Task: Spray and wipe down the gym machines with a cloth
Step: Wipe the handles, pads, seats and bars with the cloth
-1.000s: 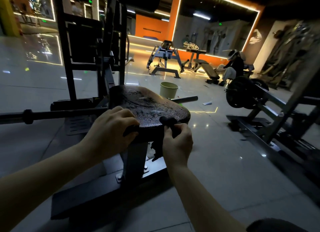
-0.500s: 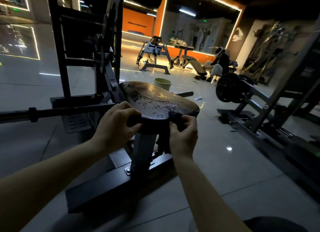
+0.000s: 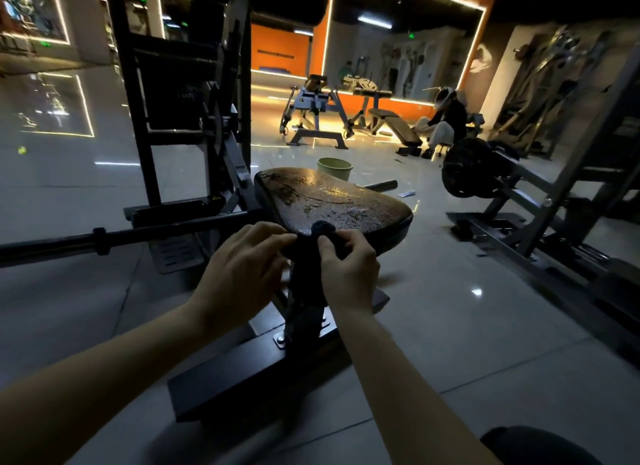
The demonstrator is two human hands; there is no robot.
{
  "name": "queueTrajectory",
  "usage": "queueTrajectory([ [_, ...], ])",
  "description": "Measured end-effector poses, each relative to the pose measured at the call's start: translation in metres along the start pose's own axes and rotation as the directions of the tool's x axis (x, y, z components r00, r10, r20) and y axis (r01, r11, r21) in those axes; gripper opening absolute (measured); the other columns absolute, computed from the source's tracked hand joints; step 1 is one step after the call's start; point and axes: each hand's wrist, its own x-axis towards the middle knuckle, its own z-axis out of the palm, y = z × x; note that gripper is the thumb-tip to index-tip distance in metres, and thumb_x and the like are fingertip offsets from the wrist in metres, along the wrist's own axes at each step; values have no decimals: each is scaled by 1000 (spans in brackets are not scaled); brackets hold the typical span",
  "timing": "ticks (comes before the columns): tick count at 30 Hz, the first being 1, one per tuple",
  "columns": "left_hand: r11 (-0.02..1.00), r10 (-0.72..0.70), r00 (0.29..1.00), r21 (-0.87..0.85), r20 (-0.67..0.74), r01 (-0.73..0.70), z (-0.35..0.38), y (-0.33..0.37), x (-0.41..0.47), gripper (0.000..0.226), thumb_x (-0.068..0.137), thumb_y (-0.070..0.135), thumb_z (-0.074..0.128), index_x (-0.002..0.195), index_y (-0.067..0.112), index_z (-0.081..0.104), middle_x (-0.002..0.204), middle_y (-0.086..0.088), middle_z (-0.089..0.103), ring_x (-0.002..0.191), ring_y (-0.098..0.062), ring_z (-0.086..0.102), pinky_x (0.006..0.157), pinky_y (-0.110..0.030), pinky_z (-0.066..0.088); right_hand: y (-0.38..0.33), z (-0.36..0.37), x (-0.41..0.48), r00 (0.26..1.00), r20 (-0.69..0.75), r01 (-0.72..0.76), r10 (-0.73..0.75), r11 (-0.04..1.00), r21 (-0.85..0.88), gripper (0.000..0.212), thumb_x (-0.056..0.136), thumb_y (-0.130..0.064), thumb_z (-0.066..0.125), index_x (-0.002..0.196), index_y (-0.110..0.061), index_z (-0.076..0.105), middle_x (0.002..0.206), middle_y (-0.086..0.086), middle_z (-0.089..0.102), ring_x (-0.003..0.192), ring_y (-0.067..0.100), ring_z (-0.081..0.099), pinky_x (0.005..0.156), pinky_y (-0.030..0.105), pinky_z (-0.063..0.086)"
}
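Here we are at the near edge of the seat pad (image 3: 332, 201). The dark cloth (image 3: 306, 281) is bunched right between our hands, its top wad poking up over the pad's lip and the rest hanging down toward the base plate (image 3: 249, 378).

Our right hand (image 3: 348, 274) pinches the wad, thumb and fingers curled on it. Our left hand (image 3: 242, 274) curls its fingers in from the other side with the tips on the same fold, so both hands hold cloth.

The pad's top glistens with droplets, so we judge the spray is down and the wipe is the step in hand.

What matters now is that the wet surface lies just ahead of our fingertips and a little above them. The pad's long axis runs away from us toward its far left corner, by the upright frame (image 3: 136, 118). The right hand sits nearer the top and looks better placed to lead the stroke.

Room looks fair:
- There is open floor (image 3: 467, 326) off the pad's right edge.
- The bar (image 3: 156, 234) sits low on the left.
- The green bucket (image 3: 335, 168) stands beyond the far edge.

The tight spot is that far left corner, close to the frame, so we'd expect to slow there. The loose tail of cloth could also snag underneath if we don't gather it first.
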Motion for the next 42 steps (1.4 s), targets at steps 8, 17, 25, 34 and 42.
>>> queueTrajectory([
  [8, 964, 146, 957, 182, 251, -195, 11, 20, 25, 67, 86, 25, 79, 146, 12, 52, 138, -14, 57, 116, -29, 57, 89, -41, 60, -39, -46, 34, 741, 510, -616, 436, 744, 259, 30, 104, -11, 43, 112, 2, 69, 111, 28, 73, 101, 43, 72, 93, 54, 59],
  [17, 983, 66, 995, 166, 72, -78, 28, 1, 17, 21, 93, 18, 67, 112, 11, 70, 109, -7, 62, 88, -21, 63, 74, -31, 58, -42, -39, 38, 897, 405, -207, 178, 978, 28, 11, 103, -11, 55, 99, -14, 65, 88, 15, 76, 81, 27, 77, 81, 49, 64],
  [25, 661, -637, 771, -512, 2, 548, 29, -30, 18, 39, 87, 12, 78, 124, 16, 67, 101, 4, 67, 91, -8, 66, 79, -20, 59, -44, -8, 35, 962, 259, 82, -84, 996, 18, 20, 100, -9, 59, 87, -23, 66, 76, 2, 75, 70, 13, 75, 72, 38, 65],
  [34, 309, -798, 600, -820, 52, 482, 65, -8, 18, 20, 92, 23, 73, 112, 24, 72, 109, -2, 73, 103, -16, 71, 90, -36, 61, -39, 4, 45, 957, 229, 191, -179, 981, -34, 16, 100, -8, 60, 92, -19, 68, 76, 1, 74, 68, 8, 74, 66, 28, 63],
  [42, -35, -839, 443, -843, 317, 537, 58, -79, 56, 14, 93, 4, 70, 101, 15, 72, 103, -11, 75, 101, -31, 73, 91, -44, 60, -31, 16, 48, 949, 208, 260, -236, 961, -95, 18, 99, -7, 60, 92, -20, 69, 75, -4, 73, 72, 10, 74, 73, 39, 64],
])
